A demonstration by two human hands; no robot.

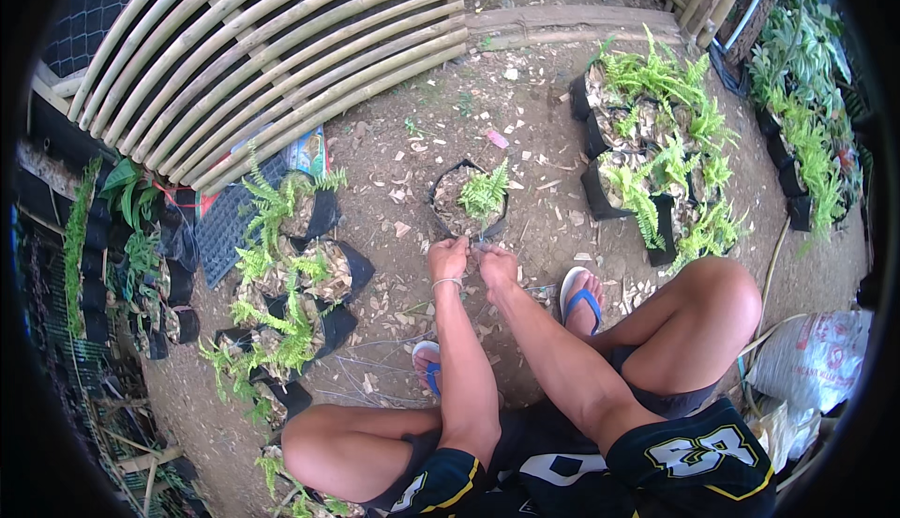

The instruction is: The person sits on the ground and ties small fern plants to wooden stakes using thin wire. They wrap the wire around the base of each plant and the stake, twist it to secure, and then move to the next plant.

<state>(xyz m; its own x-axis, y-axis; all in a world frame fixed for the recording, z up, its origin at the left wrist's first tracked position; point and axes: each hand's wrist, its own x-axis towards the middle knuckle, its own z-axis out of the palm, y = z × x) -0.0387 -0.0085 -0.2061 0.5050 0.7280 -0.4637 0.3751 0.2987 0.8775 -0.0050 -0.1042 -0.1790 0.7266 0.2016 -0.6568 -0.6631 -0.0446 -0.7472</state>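
Note:
A small fern grows in a black plastic grow bag filled with pale chips, standing on the bare soil before me. At the bag's near rim, my left hand has thumb and fingertips pinched together. Close beside it, my right hand is pinched in the same way, the fingertips of both nearly meeting. Something thin, seemingly a wire, runs between the fingers; its ends are too small to make out. My fingers cover part of the bag's near edge.
Bagged ferns stand in groups at left and right. A bamboo slat panel leans at upper left, near a dark plastic tray. Thin wires lie by my left sandal. A filled plastic sack sits at far right.

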